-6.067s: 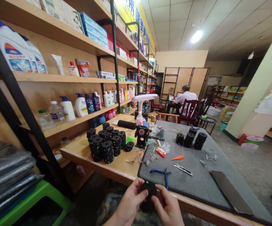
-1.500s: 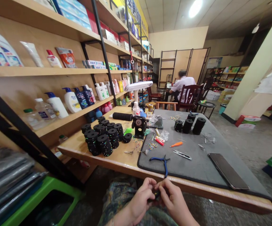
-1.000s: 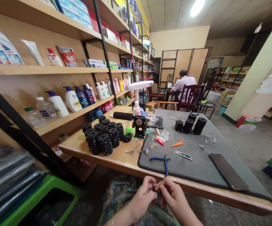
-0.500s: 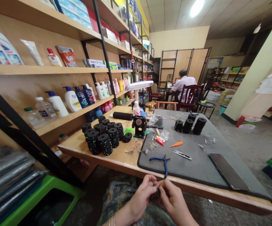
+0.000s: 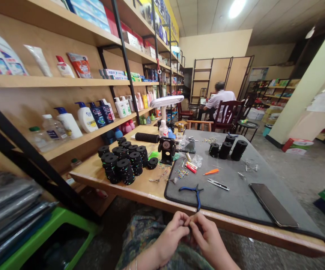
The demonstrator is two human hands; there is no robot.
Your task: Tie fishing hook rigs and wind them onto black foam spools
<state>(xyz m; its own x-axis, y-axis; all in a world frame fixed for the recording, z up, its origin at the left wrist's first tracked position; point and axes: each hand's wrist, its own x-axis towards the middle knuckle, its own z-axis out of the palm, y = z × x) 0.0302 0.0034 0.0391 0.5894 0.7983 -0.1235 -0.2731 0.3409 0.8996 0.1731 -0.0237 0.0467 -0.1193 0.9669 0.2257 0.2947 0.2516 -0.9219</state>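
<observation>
My left hand and my right hand meet over my lap, just below the table's front edge. The fingertips of both are pinched together and touching. Whatever they hold is too small or too hidden to make out. Blue-handled pliers lie on the grey mat right above my fingers, jaws pointing away. Farther on the mat are thread snips, an orange-handled tool, a red lighter and a small heap of coloured beads.
Stacks of black foam spools stand at the table's left, beside a black winding device. More spools and a phone are on the right. A white lamp rises behind. A person sits farther back.
The dark bit seen between my fingers half a second ago is now hidden. My fingertips have shifted slightly and drawn closer together. Things on the table stay put.
</observation>
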